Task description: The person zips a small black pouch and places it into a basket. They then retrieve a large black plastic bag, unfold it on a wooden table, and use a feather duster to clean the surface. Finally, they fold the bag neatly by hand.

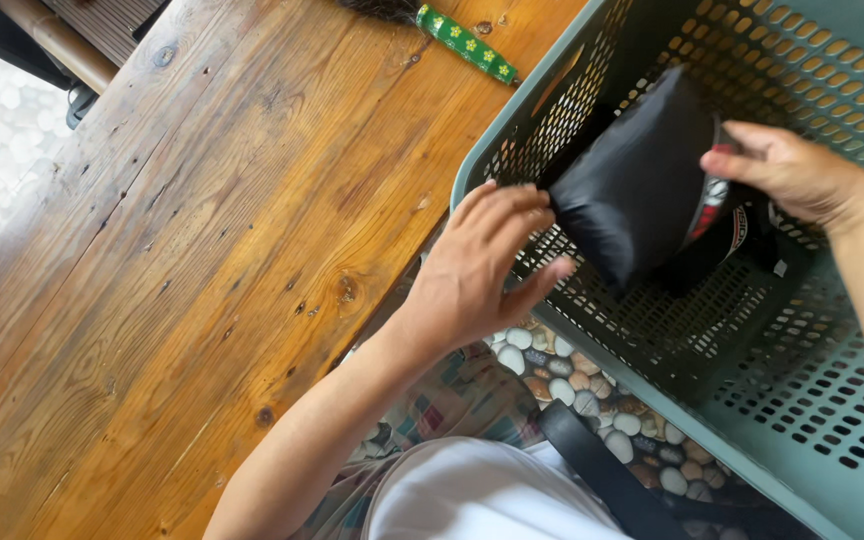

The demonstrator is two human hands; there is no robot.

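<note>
A folded black garment (642, 180) with a red and white printed patch sits inside a grey-green perforated laundry basket (802, 440). My left hand (477, 270) reaches over the basket's near rim, its fingers closed on the garment's lower left corner. My right hand (797, 175) pinches the garment's right edge from above, inside the basket. The garment rests against the basket's dark mesh wall.
A wooden table (202, 250) fills the left side, its edge touching the basket. A green handle with yellow flowers (467, 43) lies at the table's far edge. Below are my lap in white cloth (472, 495), a black strap (602, 470) and a pebble floor.
</note>
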